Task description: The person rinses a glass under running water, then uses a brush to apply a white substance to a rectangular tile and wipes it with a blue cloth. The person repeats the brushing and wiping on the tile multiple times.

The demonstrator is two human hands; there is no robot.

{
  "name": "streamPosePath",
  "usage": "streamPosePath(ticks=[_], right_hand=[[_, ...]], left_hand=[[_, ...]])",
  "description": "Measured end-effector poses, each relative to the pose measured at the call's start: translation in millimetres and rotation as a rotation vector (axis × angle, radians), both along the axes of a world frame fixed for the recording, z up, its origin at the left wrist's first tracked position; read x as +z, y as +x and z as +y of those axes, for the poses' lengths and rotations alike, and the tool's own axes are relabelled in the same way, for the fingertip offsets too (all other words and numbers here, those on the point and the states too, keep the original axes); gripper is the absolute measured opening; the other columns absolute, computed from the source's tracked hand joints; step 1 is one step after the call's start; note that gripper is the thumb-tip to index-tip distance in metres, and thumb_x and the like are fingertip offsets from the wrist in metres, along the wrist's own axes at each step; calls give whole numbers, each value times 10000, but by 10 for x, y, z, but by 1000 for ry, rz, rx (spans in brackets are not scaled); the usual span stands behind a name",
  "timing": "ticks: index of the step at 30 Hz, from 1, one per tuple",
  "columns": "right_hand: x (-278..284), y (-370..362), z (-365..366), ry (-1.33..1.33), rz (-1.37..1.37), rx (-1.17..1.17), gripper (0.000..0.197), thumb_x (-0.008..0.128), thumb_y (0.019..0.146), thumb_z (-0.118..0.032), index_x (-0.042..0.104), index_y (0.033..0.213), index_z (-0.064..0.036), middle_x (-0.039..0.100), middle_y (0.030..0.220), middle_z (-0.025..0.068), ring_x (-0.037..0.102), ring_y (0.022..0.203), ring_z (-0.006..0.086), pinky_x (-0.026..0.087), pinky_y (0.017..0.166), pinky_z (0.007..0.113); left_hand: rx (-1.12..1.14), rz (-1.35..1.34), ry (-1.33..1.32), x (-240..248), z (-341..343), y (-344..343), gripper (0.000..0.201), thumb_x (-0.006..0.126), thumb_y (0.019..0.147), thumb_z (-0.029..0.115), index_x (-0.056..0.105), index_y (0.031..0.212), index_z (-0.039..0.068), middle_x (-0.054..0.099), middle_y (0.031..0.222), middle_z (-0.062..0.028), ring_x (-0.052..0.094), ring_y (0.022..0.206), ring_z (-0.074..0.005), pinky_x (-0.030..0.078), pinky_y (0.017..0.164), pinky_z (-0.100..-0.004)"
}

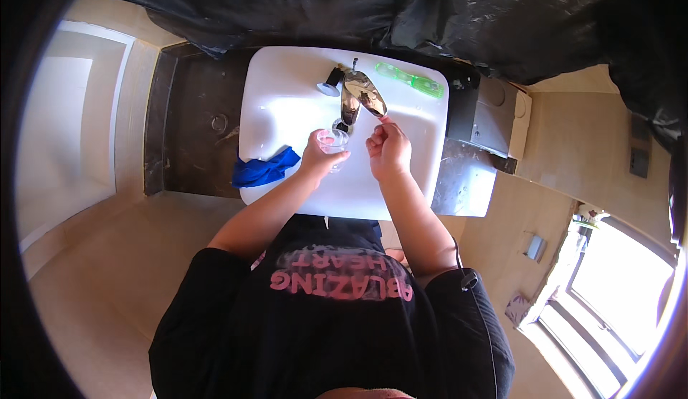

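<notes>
- Head view: over a white sink (423,184) set on a dark counter (192,105), a person works at a tap (367,94) with both bare hands.
- The left hand (315,161) is curled around a clear cup (335,140), fingers part-closed about its side; the cup is above the basin, near the spout's end on the person's side.
- The right hand (391,152), mostly folded, reaches up to the tip of the tap's lever with a finger and appears to touch it; whether it grips or merely nudges, the view cannot tell.
- The step in hand looks to be working the tap with the cup close by; running water cannot be made out, nor can the cup's contents.
- The next move seems to call for a steady, upright cup in the left hand and a light, controlled touch on the lever, since a sudden push could splash.
- Nearby, a blue cloth (265,170) drapes over the sink's left rim, and a green piece (410,79) lies along the back, right of the tap.
</notes>
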State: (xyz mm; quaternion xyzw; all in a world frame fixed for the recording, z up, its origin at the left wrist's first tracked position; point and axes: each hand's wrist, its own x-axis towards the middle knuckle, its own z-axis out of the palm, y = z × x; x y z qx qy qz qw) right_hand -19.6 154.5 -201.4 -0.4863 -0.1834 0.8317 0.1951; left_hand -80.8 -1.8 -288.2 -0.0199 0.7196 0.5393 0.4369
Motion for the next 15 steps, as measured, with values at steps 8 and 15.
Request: streamPosePath(ticks=[8, 15], right_hand=[[-16, 82, 200, 38, 100, 167, 146, 476, 937, -36, 582, 1034, -9, 466, 665, 33, 391, 571, 126, 353, 563, 273], [-722, -5, 238, -226, 88, 295, 120, 518, 980, -90, 608, 1018, -19, 614, 815, 79, 572, 700, 178, 506, 654, 307]], left_hand=[[118, 102, 27, -515, 399, -22, 837, 886, 706, 131, 365, 1355, 46, 547, 1271, -134, 579, 1135, -217, 541, 885, -331], [214, -240, 114, -477, 341, -119, 836, 869, 730, 227, 378, 1370, 8, 554, 1271, -165, 591, 1134, -238, 535, 900, -363]])
